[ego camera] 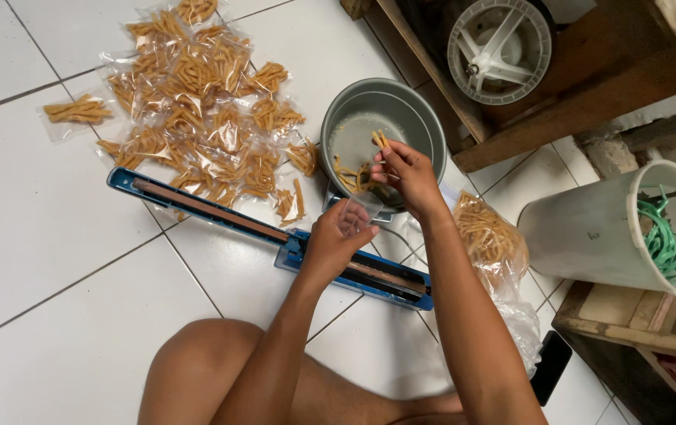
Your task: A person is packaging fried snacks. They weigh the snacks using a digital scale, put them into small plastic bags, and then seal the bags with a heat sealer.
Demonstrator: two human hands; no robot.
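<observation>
On a white tiled floor (62, 260), seen from above, a person sits with bare knees at the bottom edge and both arms reaching forward. The left hand (336, 240) is pinched closed around the top of a small clear plastic bag (364, 206), holding it upright just in front of a grey metal bowl (416, 118). The right hand (405, 173) hovers over the bag's mouth at the bowl's near rim, its fingertips closed on a few golden-brown snack sticks (379, 140). More loose sticks lie at the bottom of the bowl; how many is hard to tell, since the hand covers part of them.

Beneath the left hand lies a long blue heat sealer (212, 212), stretched diagonally across the tiles. Beyond it, to the upper left, a heap of small filled packets (196, 102) of the same sticks is spread out, with one packet lying a little apart at the far left. Just beside the right forearm sits a larger clear bag of sticks (489, 236). Further right stands a white plastic bucket (589, 236) holding green cord, next to wooden shelving (589, 79).
</observation>
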